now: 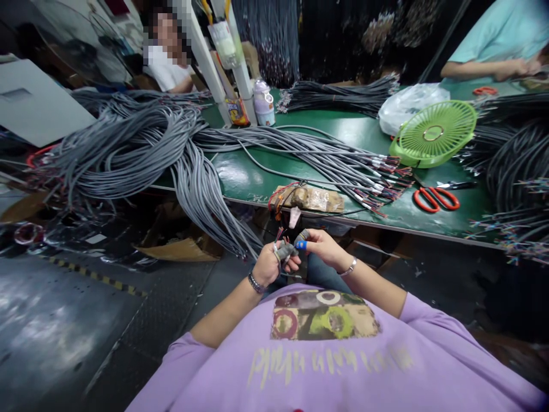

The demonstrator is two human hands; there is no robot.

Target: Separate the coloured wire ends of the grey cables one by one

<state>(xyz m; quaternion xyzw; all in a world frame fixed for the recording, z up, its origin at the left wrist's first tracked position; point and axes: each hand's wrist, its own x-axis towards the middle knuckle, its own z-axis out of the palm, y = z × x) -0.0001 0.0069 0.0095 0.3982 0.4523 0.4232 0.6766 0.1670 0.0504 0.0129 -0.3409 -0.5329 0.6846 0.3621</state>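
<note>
In front of my lap, just below the bench edge, my two hands meet with wrapped fingertips. My left hand [271,263] is closed, and thin reddish wire ends [279,233] stick up from its fingers. My right hand [319,246], with blue tape on one finger, pinches close against the left fingertips; what lies in that pinch is too small to make out. Just beyond them, a brown taped block [313,198] with orange and red leads sits at the bench edge. Long grey cables [214,200] hang over the edge to the left of my hands.
On the green bench [240,174] lie grey cable bundles [300,143], red-handled scissors [435,198] and a green fan [435,133]. Behind stand a bottle [263,103] and a plastic bag [412,106]. Black cables [523,154] fill the right. Two other people sit across the bench.
</note>
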